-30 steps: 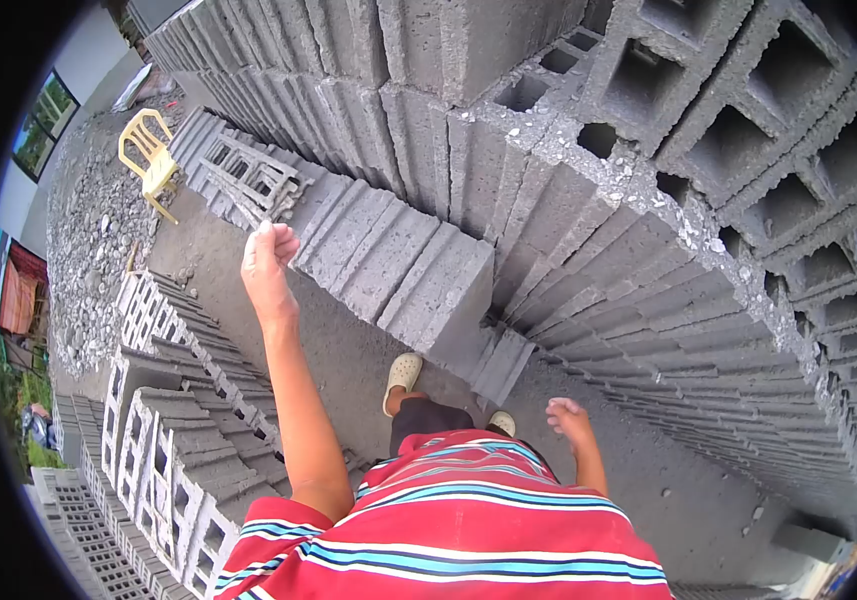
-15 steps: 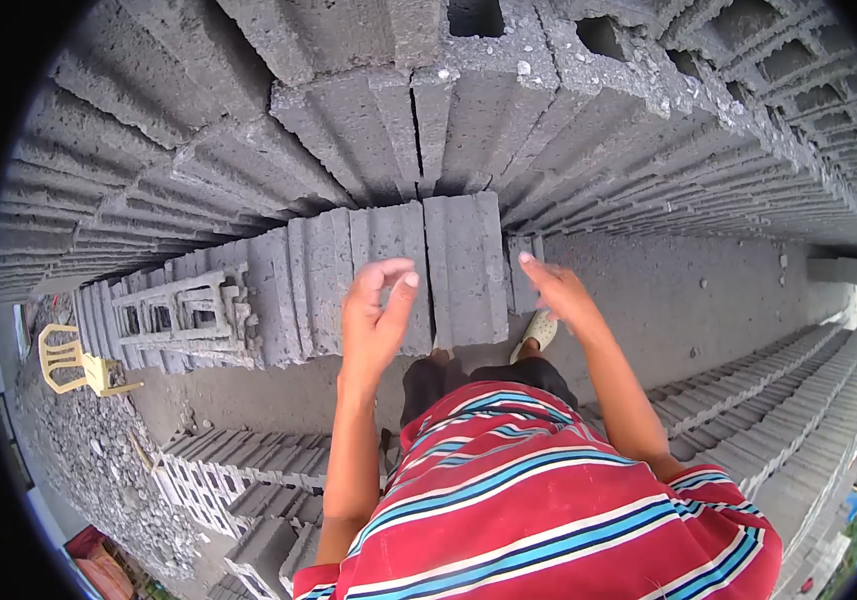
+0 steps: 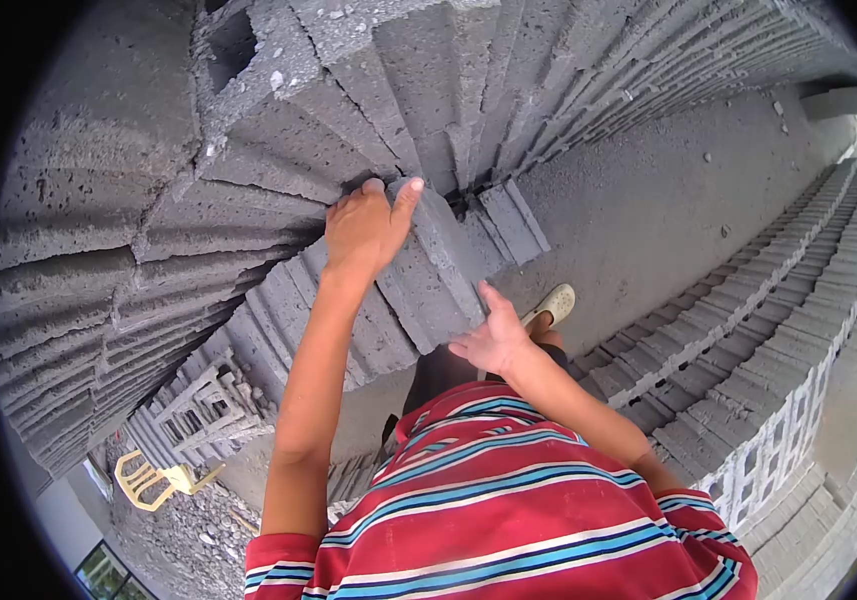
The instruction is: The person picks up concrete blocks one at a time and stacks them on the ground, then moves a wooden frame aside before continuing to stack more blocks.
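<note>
The left hand lies over the far end of a grey block, thumb spread; its fingertips are hidden, so I cannot tell whether they grip. The right hand is open at the block's near end. Even, level pressure at both ends would likely suit it best. The block ends a low row beside a tall stack.

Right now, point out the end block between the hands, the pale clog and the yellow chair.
End block (image 3: 430,272): head view, upward face.
Pale clog (image 3: 553,303): head view, perforated upper.
Yellow chair (image 3: 179,479): head view, seat.
</note>
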Available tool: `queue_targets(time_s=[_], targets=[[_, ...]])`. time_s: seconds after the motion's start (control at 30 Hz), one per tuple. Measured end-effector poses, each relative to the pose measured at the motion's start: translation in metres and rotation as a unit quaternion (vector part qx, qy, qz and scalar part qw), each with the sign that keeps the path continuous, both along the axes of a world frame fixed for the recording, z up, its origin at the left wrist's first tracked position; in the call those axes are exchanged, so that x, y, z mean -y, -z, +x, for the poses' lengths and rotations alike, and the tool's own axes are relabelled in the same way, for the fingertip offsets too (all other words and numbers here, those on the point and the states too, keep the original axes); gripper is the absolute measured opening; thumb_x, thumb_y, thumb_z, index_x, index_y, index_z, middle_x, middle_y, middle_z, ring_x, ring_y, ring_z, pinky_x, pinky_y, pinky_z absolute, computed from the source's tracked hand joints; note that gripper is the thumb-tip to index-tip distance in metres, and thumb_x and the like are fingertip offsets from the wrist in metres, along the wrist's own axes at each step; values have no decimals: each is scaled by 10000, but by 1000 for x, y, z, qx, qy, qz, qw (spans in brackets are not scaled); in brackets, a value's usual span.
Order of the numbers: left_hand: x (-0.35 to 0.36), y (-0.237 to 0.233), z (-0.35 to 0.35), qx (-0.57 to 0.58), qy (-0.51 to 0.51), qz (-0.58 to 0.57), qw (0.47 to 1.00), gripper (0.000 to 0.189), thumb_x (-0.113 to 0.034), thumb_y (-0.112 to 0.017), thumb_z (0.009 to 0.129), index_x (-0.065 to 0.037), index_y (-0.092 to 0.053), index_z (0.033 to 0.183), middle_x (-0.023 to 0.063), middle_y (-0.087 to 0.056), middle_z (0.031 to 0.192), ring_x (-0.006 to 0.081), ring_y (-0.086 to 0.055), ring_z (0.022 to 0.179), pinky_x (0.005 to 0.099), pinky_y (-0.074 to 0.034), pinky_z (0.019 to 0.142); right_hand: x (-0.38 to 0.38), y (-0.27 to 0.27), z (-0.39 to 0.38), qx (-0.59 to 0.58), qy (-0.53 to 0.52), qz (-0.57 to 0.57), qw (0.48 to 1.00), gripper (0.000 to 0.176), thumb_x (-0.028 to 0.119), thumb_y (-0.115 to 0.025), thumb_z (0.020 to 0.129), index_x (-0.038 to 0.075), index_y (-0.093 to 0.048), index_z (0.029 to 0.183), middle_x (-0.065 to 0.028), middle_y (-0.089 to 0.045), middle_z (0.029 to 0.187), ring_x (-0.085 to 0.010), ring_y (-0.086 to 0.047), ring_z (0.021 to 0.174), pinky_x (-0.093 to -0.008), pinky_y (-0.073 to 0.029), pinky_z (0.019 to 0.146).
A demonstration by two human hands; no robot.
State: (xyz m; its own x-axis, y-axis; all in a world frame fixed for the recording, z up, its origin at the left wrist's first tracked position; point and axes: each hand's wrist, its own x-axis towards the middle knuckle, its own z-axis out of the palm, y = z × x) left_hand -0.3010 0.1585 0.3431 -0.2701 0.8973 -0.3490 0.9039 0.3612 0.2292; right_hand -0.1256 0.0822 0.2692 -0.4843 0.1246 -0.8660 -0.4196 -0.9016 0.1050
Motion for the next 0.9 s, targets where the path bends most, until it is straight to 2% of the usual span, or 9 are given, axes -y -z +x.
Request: queue_targets(time_s=[0.03,0.07,0.17,0.2,0.33,0.5,0.6,0.7,0.9], targets=[[-4,0,-1,6,-20,-17,1000,761,-620,-250,823,44,-517,1082,268,-531,1056,370,-485,1040,430,-333,909,0,-2,-3,17,19,1,1000,743,526,-451,789,91,-213,1342,-205,-225,1372,-359,-172,1274,-430,-53,1033],[-10,1,-2,10,-39,-32,999,767,-625,-235,823,38,-530,1072,271,-534,1051,373,-489,1038,429,-338,905,1,7,-3,-5,24,-13,1000,652,486,-474,793,152,-275,1315,-133,-291,1362,-332,-212,1266,-432,-66,1024],[-15,16,-5,-16,-52,-65,996,777,-632,-208,820,26,-538,1069,264,-536,1059,382,-472,1056,432,-342,902,3,7,-6,59,39,21,997,597,444,-491,805,140,-313,1287,-92,-356,1327,-302,-267,1246,-432,-81,1019],[-16,17,-3,-6,-63,-49,997,777,-637,-224,813,27,-556,1044,261,-556,1017,400,-475,1040,425,-342,903,4,13,-6,59,59,13,996,568,411,-531,800,152,-338,1267,-69,-388,1299,-263,-327,1213,-435,-106,1013],[-26,12,1,14,-77,-59,995,738,-622,-300,792,34,-610,931,275,-555,1010,413,-474,1029,409,-342,895,13,21,-2,20,94,31,995,557,382,-556,806,127,-347,1255,-53,-416,1267,-215,-368,1176,-421,-176,995],[-31,11,8,-10,-93,-63,994,703,-574,-331,774,47,-598,966,281,-547,1026,395,-481,1036,386,-342,895,17,22,-6,3,136,39,990,529,354,-564,815,77,-377,1225,-44,-441,1236,-206,-403,1143,-402,-235,976],[-36,8,15,-2,-107,-56,993,682,-542,-347,755,53,-589,986,278,-541,1045,386,-479,1047,378,-340,896,19,25,-9,21,145,45,988,717,457,-606,753,-13,-364,1238,-127,-385,1270,-252,-357,1152,-420,-215,985],[-38,12,17,-14,-128,-51,990,670,-523,-362,735,54,-586,992,275,-537,1059,382,-478,1054,374,-337,899,17,26,-8,-11,159,14,987,513,334,-569,812,64,-393,1212,-54,-429,1244,-208,-369,1162,-409,-230,977],[-42,13,21,-11,-129,-62,990,699,-546,-368,718,50,-577,1018,274,-528,1077,366,-470,1074,356,-327,913,16,23,-9,65,180,-10,982,537,320,-574,780,54,-395,1210,-73,-422,1246,-226,-341,1175,-427,-180,995]])
